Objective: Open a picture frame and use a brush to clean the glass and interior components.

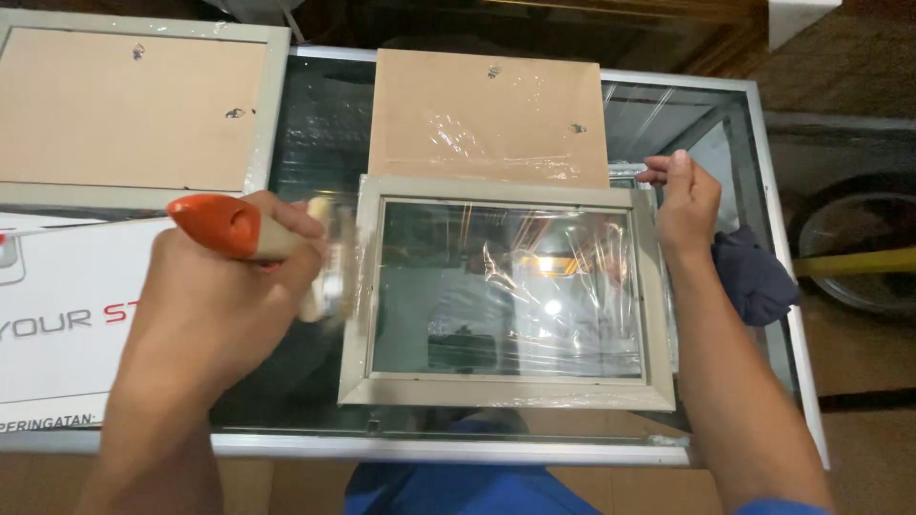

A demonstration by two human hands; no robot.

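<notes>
Between the hands, a pale picture frame (508, 296) lies on the glass bench (315, 133). The left hand (215, 296) clenches an orange-handled brush (250, 229) at the frame's left rail; the right hand (685, 200) pinches its far corner. Brushing looks underway (plastic film still clings). The bristles blur; a backing board (487, 114) lies beyond.

Only one here: a flat white printed card (67, 324) at the left edge (grey and red lettering), partly under the left hand (215, 296).
</notes>
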